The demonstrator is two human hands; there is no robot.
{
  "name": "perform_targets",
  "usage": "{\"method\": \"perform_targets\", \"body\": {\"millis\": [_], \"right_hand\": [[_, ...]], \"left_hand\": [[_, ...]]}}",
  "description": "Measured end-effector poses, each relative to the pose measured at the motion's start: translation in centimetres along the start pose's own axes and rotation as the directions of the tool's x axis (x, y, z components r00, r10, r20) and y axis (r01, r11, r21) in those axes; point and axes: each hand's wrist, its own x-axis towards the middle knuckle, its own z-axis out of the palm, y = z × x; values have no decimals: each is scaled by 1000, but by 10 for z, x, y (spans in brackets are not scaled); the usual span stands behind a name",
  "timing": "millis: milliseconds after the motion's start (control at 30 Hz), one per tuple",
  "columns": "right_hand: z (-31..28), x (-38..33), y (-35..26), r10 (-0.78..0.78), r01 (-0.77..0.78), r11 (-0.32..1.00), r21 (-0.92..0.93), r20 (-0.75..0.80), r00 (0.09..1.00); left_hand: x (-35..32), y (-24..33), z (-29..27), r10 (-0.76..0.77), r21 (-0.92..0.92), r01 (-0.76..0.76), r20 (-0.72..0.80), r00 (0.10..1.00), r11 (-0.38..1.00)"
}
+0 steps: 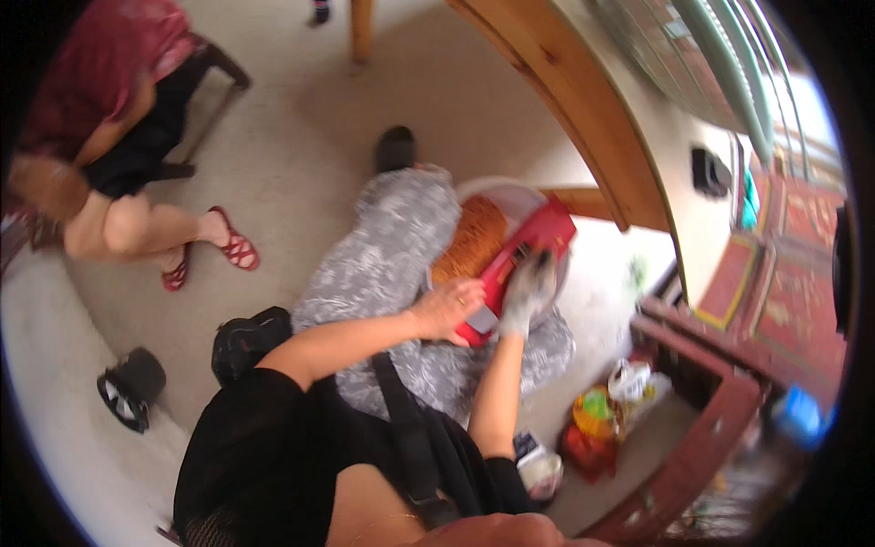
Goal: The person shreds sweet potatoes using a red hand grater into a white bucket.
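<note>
"Where do we have our fingers?"

"Our left hand (447, 308) lays its fingers, half extended, against the left edge of the red packet (558, 228). Our gloved right hand (529, 290) is over the packet's middle. With the right one blurred and the left's fingertips partly hidden, we can't tell whether either grips."

"And farther out?"

"We see the packet slanting across the pale basin (519, 201), beside an orange bundle (476, 235)."
</note>
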Motion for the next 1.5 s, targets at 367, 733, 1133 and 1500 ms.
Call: {"method": "perform_targets", "body": {"millis": [367,733,1133,1500], "right_hand": [[19,-27,30,-336,294,936,-196,-242,910],[13,-43,26,-329,306,942,-138,-201,923],[6,-38,23,-282,265,957,-116,-171,944],[13,-1,28,-197,174,974,-148,-160,967]], "left_hand": [[-3,-4,-1,0,-25,-1,-2,1000,1000],[2,-4,-2,0,-16,-1,-31,1000,1000],[1,-1,-3,-36,-70,36,1,999,997],[-2,0,1,-30,-28,30,11,999,999]]}}
